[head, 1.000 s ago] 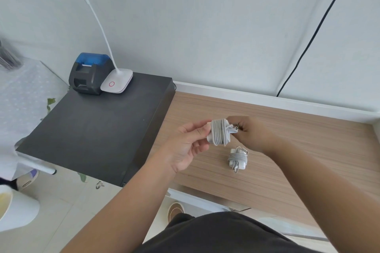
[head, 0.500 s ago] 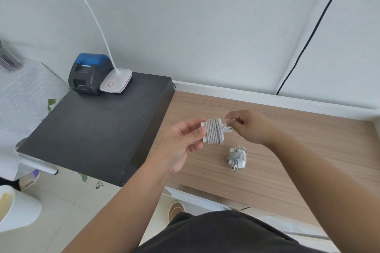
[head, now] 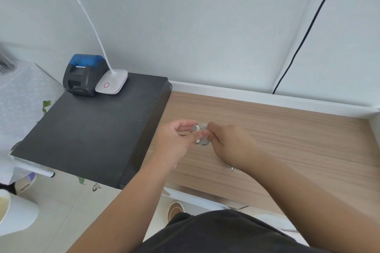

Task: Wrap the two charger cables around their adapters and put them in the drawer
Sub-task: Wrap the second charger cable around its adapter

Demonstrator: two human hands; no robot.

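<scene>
Above the wooden desk [head: 287,129], both hands meet on 1 wrapped charger [head: 202,138], the left hand [head: 176,139] pinching its near end between thumb and fingers, the right hand [head: 228,144] curled around its other side, beside a black cabinet [head: 92,135].

Your head camera looks steeply forward and down, close over the wooden counter [head: 287,135], its far edge against the wall.

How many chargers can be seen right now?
2. One wrapped charger is held between the left hand and right hand above the desk; the other peeks out beneath the right wrist, mostly hidden.
</scene>
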